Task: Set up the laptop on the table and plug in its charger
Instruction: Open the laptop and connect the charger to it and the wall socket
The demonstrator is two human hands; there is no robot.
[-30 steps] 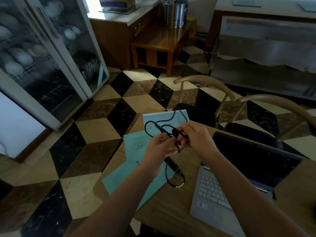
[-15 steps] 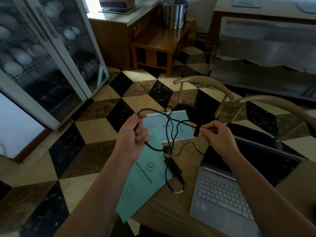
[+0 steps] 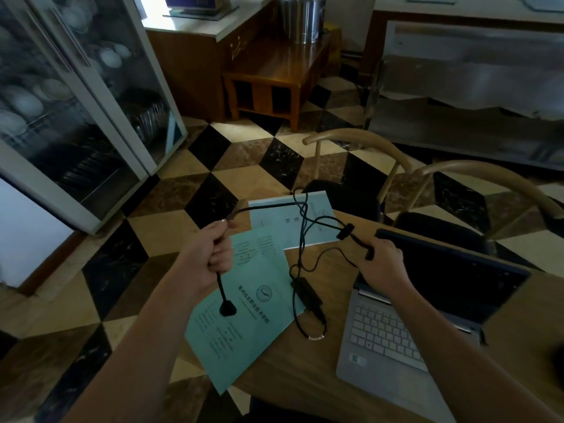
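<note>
Two hands are working one tangled charger cable [image 3: 305, 221] above the table [image 3: 305, 377], so the step in hand looks like untangling, with plugging in yet to come. Left of the laptop [image 3: 396, 337], the left hand [image 3: 213, 254] has its fingers curled round the thick lead, and the wall plug [image 3: 227, 309] dangles below that fist. The right hand [image 3: 383, 264], at the laptop's hinge corner, is closed on the thin lead near a black strap [image 3: 345, 232]; how the fingertips pinch it I cannot tell. The power brick [image 3: 308, 293] lies on the table just left of the laptop's keyboard, its cord looping toward the near edge.

The laptop already sits open on the table, its screen dark. Next, I judge, the crossed loops between the hands must be pulled free, then the small connector found and brought to the laptop's side.

Teal booklets [image 3: 244, 319] lie under the cable, left of the laptop, and could snag or slide. Beyond the laptop stand two wooden chairs [image 3: 476, 178]. No wall socket is in sight.
</note>
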